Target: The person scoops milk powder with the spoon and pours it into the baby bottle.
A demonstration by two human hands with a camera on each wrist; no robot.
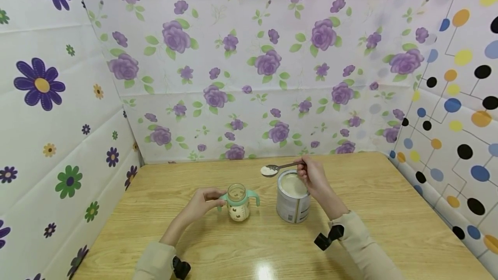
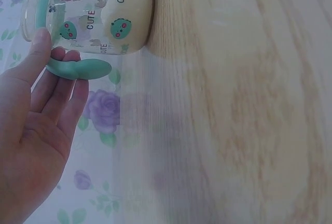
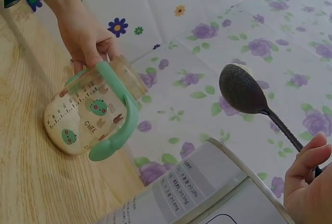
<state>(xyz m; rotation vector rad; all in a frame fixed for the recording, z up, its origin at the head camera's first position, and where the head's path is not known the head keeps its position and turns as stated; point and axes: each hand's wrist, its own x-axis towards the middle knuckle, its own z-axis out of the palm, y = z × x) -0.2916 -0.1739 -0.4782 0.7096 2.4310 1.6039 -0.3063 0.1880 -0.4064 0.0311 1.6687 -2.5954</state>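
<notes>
A baby bottle [image 1: 238, 211] with mint-green handles stands upright and uncapped on the table, with pale contents in its lower part. My left hand [image 1: 202, 204] holds the bottle's left handle [image 2: 85, 69] between thumb and fingers. In my right hand [image 1: 313, 176] is the handle of a dark spoon [image 1: 278, 168], its bowl heaped with white powder. The spoon's bowl is in the air, left of and above the rim of an open tin [image 1: 288, 204] of pale powder. From the right wrist view, the underside of the spoon [image 3: 241, 89] shows, apart from the bottle [image 3: 88, 112].
The wooden table [image 1: 218, 245] carries the bottle and tin side by side, a gap between them. Flower-printed cloth [image 1: 233, 98] hangs behind the table's far edge. More patterned cloth stands on the left and right. Each wrist wears a black camera mount [image 1: 328, 237].
</notes>
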